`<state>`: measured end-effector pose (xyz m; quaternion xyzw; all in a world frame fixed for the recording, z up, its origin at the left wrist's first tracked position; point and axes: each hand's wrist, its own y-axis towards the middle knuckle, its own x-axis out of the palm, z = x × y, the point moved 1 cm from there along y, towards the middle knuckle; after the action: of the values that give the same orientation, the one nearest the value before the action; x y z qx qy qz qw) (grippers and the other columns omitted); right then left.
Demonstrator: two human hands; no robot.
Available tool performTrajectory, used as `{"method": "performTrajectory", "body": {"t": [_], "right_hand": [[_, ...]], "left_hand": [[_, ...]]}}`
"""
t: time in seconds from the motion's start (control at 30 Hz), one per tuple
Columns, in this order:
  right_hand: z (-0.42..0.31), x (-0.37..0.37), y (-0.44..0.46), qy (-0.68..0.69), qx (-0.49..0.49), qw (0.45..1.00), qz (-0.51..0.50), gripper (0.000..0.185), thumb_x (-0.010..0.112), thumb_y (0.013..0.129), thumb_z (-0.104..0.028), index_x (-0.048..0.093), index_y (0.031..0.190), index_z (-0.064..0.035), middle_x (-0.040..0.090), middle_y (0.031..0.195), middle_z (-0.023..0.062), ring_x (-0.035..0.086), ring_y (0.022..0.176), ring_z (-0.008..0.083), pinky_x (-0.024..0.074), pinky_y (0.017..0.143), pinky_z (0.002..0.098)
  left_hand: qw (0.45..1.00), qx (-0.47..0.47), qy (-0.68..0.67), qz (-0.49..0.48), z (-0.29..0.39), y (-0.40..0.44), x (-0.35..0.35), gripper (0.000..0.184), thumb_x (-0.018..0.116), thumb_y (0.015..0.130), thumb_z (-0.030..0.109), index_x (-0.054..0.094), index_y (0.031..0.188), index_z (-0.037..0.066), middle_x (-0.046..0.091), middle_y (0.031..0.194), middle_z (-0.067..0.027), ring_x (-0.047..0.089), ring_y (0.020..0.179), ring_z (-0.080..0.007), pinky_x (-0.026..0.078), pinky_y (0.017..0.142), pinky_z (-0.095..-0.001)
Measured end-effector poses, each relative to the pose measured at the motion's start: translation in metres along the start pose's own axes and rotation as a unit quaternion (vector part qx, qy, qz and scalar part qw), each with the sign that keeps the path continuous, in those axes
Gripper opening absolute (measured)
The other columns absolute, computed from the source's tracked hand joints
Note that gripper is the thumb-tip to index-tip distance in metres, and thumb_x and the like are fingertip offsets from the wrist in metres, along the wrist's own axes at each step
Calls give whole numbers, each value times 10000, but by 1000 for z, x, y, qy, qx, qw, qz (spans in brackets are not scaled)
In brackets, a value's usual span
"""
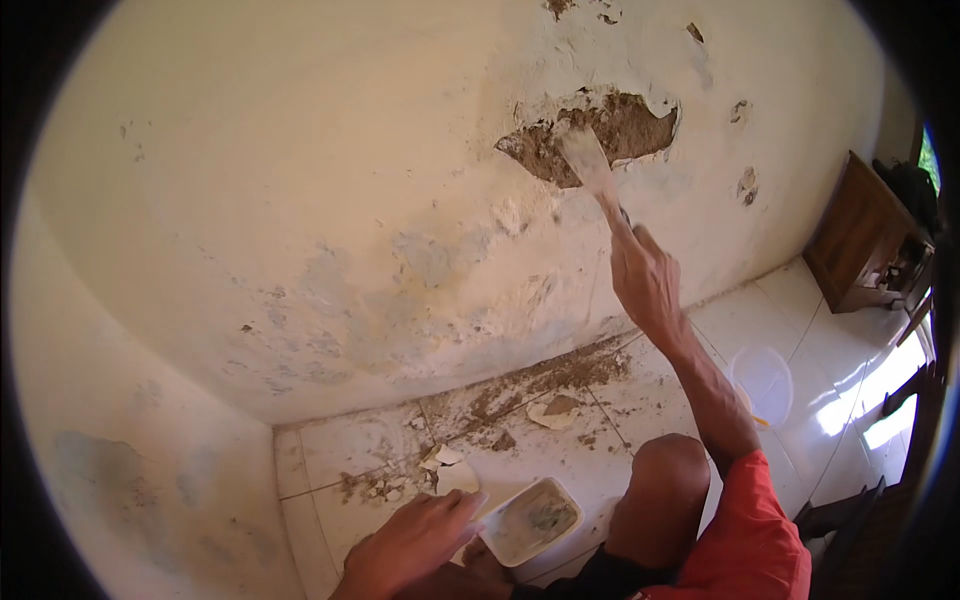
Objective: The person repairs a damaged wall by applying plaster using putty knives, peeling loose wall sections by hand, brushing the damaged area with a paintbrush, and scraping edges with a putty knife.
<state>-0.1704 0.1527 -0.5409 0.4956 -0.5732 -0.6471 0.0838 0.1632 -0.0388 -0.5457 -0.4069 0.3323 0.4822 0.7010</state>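
Observation:
My right hand is closed round the handle of a putty knife. The blade's tip rests at the brown, crumbling hole in the cream wall. Low in the view, my left hand is closed, thumb and fingers together, beside the left rim of a white rectangular tub. Grey residue lies in the tub. What my left hand holds, if anything, I cannot make out.
Brown debris and plaster flakes lie on the white tiled floor along the wall. A round translucent lid or container is at the right, and a wooden cabinet stands farther back. My bent knee is near the tub.

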Motion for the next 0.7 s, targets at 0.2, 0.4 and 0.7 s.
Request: {"method": "performTrajectory", "body": {"t": [0.2,0.4,0.7], "right_hand": [[-28,10,46,-34,-37,996,71,610,574,875,-53,475,1451,-225,549,719,65,502,454,199,404,403,346],[-22,7,12,-47,-7,998,-35,591,578,867,-49,505,1428,-219,554,721,65,510,454,202,407,408,342],[-35,-6,53,-34,-45,996,67,576,592,852,-40,530,1406,-188,571,732,54,499,457,179,391,407,335]], "left_hand": [[1000,-12,-11,-2,-3,6,4,355,594,944,214,539,1239,25,643,1086,-178,615,988,-369,492,847,-445],[1000,-20,-12,-6,-10,2,8,386,578,954,237,532,1275,29,643,1093,-185,613,1010,-366,495,864,-429],[1000,-12,-7,-12,-7,9,4,391,591,947,227,528,1273,20,645,1082,-187,621,985,-367,500,850,-429]]}}
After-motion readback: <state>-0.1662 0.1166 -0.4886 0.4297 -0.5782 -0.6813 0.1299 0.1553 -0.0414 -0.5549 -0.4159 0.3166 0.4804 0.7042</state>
